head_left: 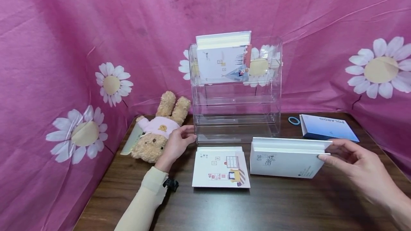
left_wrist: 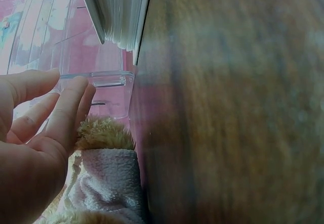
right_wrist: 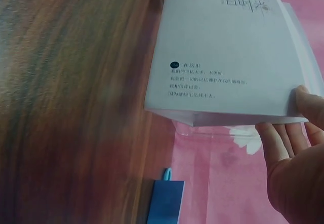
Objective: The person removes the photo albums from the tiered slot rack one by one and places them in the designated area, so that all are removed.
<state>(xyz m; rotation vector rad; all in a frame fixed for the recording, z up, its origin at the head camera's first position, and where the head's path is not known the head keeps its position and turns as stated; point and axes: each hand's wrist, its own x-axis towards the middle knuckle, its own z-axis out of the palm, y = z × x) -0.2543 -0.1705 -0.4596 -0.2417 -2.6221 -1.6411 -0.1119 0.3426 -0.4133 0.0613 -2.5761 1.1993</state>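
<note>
Across the upper frame we see a creased, bright pink cloth backdrop (head_left: 144, 17) printed with large white daisies (head_left: 381, 69). Left of centre lies a fluffy tan teddy bear (head_left: 160, 127) in a pale pink top, its head toward the bottom. Right of centre, a small light-blue ring (head_left: 291, 123) rests on the dark brown wood-grain table (head_left: 224, 209).

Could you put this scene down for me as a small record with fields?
Right hand: grips a white book by one end
Left hand: fingers loosely extended, beside the clear rack
Upper part of clear rack: illustrated book
Table, in front of clear rack: second illustrated book
Beside left hand: teddy bear, face up
Far right of table: blue book, blue ring
Backdrop: pink cloth, white flowers
</note>
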